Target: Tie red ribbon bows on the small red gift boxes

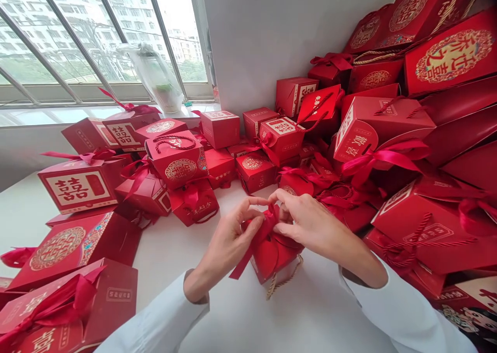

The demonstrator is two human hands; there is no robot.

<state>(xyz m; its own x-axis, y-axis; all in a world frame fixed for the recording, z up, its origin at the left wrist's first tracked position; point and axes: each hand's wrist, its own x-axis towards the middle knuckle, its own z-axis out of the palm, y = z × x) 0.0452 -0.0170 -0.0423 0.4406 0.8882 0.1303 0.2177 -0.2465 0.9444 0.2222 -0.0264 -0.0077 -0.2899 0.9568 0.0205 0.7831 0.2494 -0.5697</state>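
A small red gift box (274,260) stands on the white table in front of me, a gold twisted cord (285,279) hanging at its near side. Over its top runs a red ribbon (267,230), looped at the middle, one tail falling to the left. My left hand (240,231) pinches the ribbon from the left, thumb and fingers bent together. From the right, my right hand (301,216) pinches the ribbon too, its index finger and thumb at the loop. The fingertips of both hands nearly meet above the box, and part of the knot is hidden behind them.
Red gift boxes with ribbons crowd the left side (73,187), the back (256,169) and the right (388,125), many stacked. A barred window (97,37) is at the back left, with a plastic-wrapped clear container (163,86) on its sill.
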